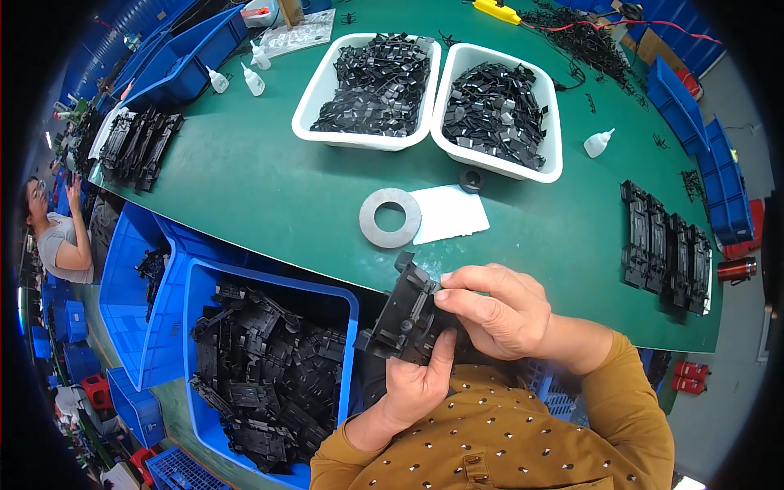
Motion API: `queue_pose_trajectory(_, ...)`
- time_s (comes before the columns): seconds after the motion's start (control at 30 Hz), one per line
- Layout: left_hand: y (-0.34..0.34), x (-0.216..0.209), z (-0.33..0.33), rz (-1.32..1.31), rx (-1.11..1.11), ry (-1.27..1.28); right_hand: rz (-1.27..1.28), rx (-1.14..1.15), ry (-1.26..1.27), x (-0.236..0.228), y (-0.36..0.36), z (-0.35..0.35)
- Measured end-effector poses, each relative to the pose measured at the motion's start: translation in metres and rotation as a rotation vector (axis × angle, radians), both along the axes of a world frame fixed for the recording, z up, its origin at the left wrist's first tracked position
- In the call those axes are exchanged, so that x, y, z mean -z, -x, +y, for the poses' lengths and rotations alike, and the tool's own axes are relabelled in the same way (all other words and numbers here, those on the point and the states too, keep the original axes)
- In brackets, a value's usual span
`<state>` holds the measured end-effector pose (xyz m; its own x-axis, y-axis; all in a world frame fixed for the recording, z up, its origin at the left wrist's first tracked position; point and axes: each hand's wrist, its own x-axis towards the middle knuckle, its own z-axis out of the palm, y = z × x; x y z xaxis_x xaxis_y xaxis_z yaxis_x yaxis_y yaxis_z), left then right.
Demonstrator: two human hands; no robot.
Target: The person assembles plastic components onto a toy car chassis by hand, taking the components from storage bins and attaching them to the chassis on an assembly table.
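Note:
My left hand (414,384) grips a black moulded plastic part (398,314) from below, its thumb along the near side. The part is tilted over the table's near edge. At the part's upper right side, the thumb and fingers of my right hand (498,310) are pinched together; whatever is between them is too small to make out. Just beyond the part lie a grey ring (390,218) and a white sheet (449,214) on the green table. To the left below stands a blue bin (189,327) heaped with similar black plastic parts (265,376).
Two white tubs (302,122) (555,163) hold small black clips. Rows of black parts stand at the left (143,147) and right (665,245) of the table. Small white bottles (599,143) and a small black ring (471,180) are about. Another person (65,237) sits far left.

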<state>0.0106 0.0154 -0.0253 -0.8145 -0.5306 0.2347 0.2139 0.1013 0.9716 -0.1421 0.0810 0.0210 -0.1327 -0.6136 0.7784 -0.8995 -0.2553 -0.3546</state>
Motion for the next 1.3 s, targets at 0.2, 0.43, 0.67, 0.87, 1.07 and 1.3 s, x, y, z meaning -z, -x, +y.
queue_pose_trajectory(0.2,0.006,-0.008,-0.005,0.016,-0.070,-0.270,-0.014,-0.002,-0.095,-0.004,0.001,-0.007)
queue_pose_trajectory(0.43,0.001,-0.012,-0.032,0.045,0.097,-0.901,-0.332,0.113,-0.131,-0.028,0.053,-0.058)
queue_pose_trajectory(0.67,-0.003,-0.017,-0.049,0.086,0.110,-1.116,-0.098,0.391,-0.849,-0.015,0.147,-0.169)
queue_pose_trajectory(0.87,-0.007,-0.012,-0.054,0.078,0.077,-1.158,0.050,0.396,-0.903,0.016,0.153,-0.194)
queue_pose_trajectory(1.07,-0.009,-0.012,-0.057,0.068,0.111,-1.136,-0.110,0.382,-0.740,0.014,0.153,-0.188)
queue_pose_trajectory(1.3,-0.005,-0.016,-0.048,0.036,0.059,-1.125,-0.196,0.364,-0.755,0.012,0.156,-0.198)
